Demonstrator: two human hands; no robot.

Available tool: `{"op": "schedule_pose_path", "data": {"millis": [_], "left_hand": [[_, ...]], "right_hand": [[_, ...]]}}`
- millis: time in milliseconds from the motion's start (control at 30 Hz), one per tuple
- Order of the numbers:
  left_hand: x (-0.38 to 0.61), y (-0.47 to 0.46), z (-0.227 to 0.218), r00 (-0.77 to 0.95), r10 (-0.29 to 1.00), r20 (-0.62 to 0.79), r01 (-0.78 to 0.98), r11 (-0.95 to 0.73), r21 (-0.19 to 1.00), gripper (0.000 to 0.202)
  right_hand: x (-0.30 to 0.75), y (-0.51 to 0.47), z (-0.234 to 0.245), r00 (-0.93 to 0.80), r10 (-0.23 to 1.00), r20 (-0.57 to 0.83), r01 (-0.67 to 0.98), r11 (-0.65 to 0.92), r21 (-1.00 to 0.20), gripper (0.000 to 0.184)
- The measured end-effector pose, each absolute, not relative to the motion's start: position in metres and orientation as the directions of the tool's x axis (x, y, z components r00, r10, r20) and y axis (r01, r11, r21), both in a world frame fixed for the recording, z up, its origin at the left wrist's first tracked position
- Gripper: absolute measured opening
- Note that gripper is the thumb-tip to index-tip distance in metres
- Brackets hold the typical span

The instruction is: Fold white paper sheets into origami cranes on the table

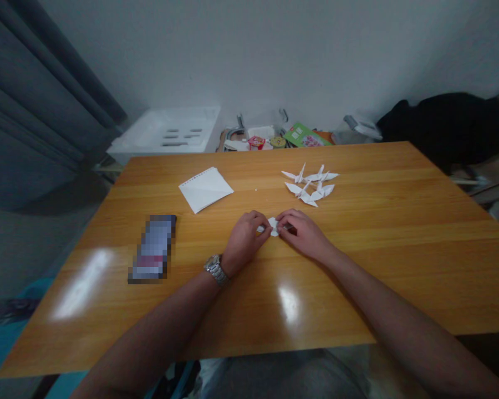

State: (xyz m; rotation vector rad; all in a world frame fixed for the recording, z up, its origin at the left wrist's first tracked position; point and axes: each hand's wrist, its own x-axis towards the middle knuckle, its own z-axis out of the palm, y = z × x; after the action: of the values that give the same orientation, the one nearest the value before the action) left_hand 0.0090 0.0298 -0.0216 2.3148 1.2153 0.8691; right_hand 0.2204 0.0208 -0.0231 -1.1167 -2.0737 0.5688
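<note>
Both my hands rest on the wooden table (357,266) near its middle, pinching one small piece of folded white paper (273,226) between them. My left hand (245,241), with a metal watch on its wrist, has its fingers curled on the paper's left side. My right hand (301,233) presses the paper's right side with closed fingers. Most of the paper is hidden under the fingertips. Several folded white paper cranes (310,185) lie in a cluster just beyond my right hand.
A white notepad sheet stack (205,189) lies to the far left of my hands. A phone (153,248) lies flat at the left. Behind the table stand a white plastic bin (166,133), small clutter (270,138) and a black bag (449,124).
</note>
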Motion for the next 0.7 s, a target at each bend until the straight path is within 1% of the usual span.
{"op": "schedule_pose_path", "data": {"millis": [267, 500, 600, 700], "left_hand": [[0.012, 0.028, -0.0207, 0.397, 0.842, 0.366, 0.593, -0.54, 0.598, 0.003], [0.0145, 0.0272, -0.0221, 0.4, 0.843, 0.36, 0.618, -0.539, 0.572, 0.005], [0.0152, 0.028, -0.0231, 0.398, 0.845, 0.357, 0.624, -0.535, 0.57, 0.005], [0.0154, 0.0292, -0.0242, 0.401, 0.847, 0.35, 0.623, -0.532, 0.574, 0.005]], "right_hand": [[0.2183, 0.0211, -0.0192, -0.352, 0.872, 0.34, 0.553, 0.487, -0.676, 0.006], [0.2176, 0.0212, -0.018, -0.346, 0.874, 0.341, 0.557, 0.484, -0.675, 0.008], [0.2167, 0.0207, -0.018, -0.358, 0.866, 0.349, 0.581, 0.499, -0.643, 0.008], [0.2177, 0.02, -0.0188, -0.402, 0.832, 0.383, 0.606, 0.555, -0.57, 0.008]]}}
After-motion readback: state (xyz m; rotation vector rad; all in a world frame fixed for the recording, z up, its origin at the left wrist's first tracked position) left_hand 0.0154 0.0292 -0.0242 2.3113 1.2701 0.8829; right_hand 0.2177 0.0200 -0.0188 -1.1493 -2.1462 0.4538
